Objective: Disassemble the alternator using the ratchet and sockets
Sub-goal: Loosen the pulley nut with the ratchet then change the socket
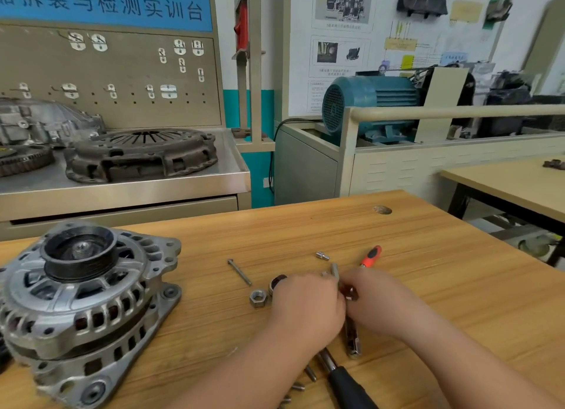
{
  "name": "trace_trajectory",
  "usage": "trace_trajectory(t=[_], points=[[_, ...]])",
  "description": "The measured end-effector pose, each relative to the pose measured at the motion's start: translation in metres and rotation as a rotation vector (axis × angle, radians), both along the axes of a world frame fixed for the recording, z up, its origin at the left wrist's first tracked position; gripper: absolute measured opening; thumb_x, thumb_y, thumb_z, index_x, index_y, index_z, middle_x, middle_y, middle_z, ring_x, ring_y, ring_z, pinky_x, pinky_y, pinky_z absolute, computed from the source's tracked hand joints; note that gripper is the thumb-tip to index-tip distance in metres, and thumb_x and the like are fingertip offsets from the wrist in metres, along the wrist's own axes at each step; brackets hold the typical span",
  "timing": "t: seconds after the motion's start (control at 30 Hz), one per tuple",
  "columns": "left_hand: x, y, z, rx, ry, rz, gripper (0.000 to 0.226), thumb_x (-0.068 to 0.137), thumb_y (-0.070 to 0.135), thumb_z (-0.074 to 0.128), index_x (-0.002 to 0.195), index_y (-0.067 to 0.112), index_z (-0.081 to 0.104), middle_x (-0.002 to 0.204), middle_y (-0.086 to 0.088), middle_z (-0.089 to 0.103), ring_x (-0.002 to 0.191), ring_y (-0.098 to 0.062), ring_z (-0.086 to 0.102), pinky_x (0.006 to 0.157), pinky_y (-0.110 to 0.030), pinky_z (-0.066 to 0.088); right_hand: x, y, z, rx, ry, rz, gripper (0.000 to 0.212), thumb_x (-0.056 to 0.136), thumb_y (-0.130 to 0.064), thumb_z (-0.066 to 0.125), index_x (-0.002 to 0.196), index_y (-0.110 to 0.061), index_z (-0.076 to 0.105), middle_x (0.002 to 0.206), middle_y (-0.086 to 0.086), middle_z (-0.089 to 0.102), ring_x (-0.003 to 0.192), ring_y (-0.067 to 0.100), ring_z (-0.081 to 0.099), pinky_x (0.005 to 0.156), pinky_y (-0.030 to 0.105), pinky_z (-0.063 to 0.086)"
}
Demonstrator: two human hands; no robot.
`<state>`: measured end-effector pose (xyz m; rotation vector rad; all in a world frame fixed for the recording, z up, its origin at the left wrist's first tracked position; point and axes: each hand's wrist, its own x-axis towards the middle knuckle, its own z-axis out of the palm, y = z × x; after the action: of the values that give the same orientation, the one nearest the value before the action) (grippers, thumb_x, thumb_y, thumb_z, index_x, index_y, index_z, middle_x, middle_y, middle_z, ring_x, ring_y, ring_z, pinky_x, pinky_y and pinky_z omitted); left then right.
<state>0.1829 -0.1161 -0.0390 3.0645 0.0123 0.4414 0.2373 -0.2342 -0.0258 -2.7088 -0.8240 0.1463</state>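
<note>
A person's left hand (308,304) and right hand (376,301) meet over the wooden surface (428,286). The right fingertips pinch a small dark fitting (350,293), possibly a socket. The left hand curls over it, and whether it grips anything cannot be told. The alternator (82,301) sits at near left, pulley up. A nut (258,297), long bolt (240,272) and small socket (322,256) lie close by; a fumbled fitting could scatter them or roll off the near edge.
</note>
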Motion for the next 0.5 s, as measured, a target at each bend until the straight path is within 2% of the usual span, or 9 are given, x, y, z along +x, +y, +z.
trace_trajectory(t=[0.07, 0.17, 0.23, 0.3, 0.37, 0.4, 0.47, 0.5], points=[[0.002, -0.001, -0.004, 0.075, 0.056, 0.006, 0.034, 0.101, 0.029, 0.034, 0.100, 0.013, 0.063, 0.102, -0.006, 0.064, 0.089, -0.025, 0.056, 0.054, -0.029, 0.025, 0.001, -0.005, -0.001, 0.031, 0.043, -0.018, 0.018, 0.085, -0.012, 0.052, 0.079, -0.028, 0.055, 0.070, -0.009, 0.058, 0.065, 0.003, 0.052, 0.049, 0.016, 0.035], [0.004, -0.001, -0.005, 0.073, 0.062, -0.006, 0.043, 0.103, 0.033, 0.029, 0.108, 0.011, 0.066, 0.111, -0.006, 0.058, 0.108, -0.025, 0.048, 0.070, -0.033, 0.033, 0.004, -0.008, 0.002, 0.060, 0.078, -0.021, 0.020, 0.085, -0.016, 0.056, 0.073, -0.031, 0.055, 0.066, -0.010, 0.057, 0.059, 0.003, 0.051, 0.047, 0.015, 0.036], [0.001, 0.002, 0.001, -0.005, 0.042, -0.005, 0.046, 0.104, 0.036, 0.027, 0.113, 0.012, 0.065, 0.113, -0.006, 0.056, 0.112, -0.023, 0.045, 0.082, -0.034, 0.038, 0.011, -0.005, 0.007, 0.108, 0.048, -0.052, 0.019, 0.083, -0.019, 0.058, 0.069, -0.031, 0.055, 0.066, -0.010, 0.059, 0.059, 0.004, 0.054, 0.048, 0.016, 0.037], [-0.005, 0.010, 0.013, -0.171, 0.012, -0.001, 0.044, 0.105, 0.038, 0.026, 0.116, 0.015, 0.062, 0.114, -0.002, 0.055, 0.114, -0.018, 0.045, 0.096, -0.034, 0.042, 0.026, 0.000, 0.013, 0.167, -0.032, -0.091, 0.017, 0.084, -0.022, 0.058, 0.069, -0.031, 0.056, 0.068, -0.011, 0.061, 0.061, 0.002, 0.054, 0.048, 0.019, 0.036], [-0.016, 0.023, 0.027, -0.332, -0.051, 0.003, 0.037, 0.104, 0.038, 0.029, 0.120, 0.022, 0.058, 0.117, 0.006, 0.055, 0.114, -0.010, 0.044, 0.103, -0.030, 0.039, 0.047, 0.009, 0.019, 0.177, -0.080, -0.093, 0.011, 0.089, -0.024, 0.056, 0.082, -0.031, 0.060, 0.084, -0.008, 0.066, 0.070, 0.005, 0.057, 0.053, 0.022, 0.039], [-0.025, 0.031, 0.033, -0.391, -0.081, 0.003, 0.035, 0.102, 0.041, 0.031, 0.122, 0.026, 0.056, 0.119, 0.011, 0.053, 0.114, -0.005, 0.042, 0.102, -0.026, 0.038, 0.058, 0.015, 0.020, 0.153, -0.082, -0.082, 0.011, 0.092, -0.024, 0.054, 0.096, -0.029, 0.063, 0.098, -0.004, 0.068, 0.078, 0.009, 0.060, 0.059, 0.024, 0.042], [-0.049, 0.051, 0.038, -0.456, -0.076, 0.000, 0.043, 0.091, 0.056, 0.032, 0.126, 0.037, 0.048, 0.123, 0.026, 0.044, 0.115, 0.004, 0.037, 0.098, -0.020, 0.034, 0.079, 0.028, 0.018, 0.038, -0.055, -0.038, 0.032, 0.098, -0.027, 0.049, 0.130, -0.025, 0.055, 0.131, 0.003, 0.059, 0.108, 0.020, 0.059, 0.084, 0.029, 0.048], [-0.064, 0.059, 0.038, -0.467, -0.015, -0.003, 0.053, 0.083, 0.066, 0.033, 0.131, 0.044, 0.040, 0.125, 0.034, 0.034, 0.118, 0.009, 0.032, 0.099, -0.020, 0.032, 0.086, 0.035, 0.016, -0.019, -0.032, -0.016, 0.040, 0.100, -0.030, 0.048, 0.140, -0.025, 0.048, 0.143, 0.004, 0.050, 0.123, 0.024, 0.052, 0.098, 0.033, 0.045]])
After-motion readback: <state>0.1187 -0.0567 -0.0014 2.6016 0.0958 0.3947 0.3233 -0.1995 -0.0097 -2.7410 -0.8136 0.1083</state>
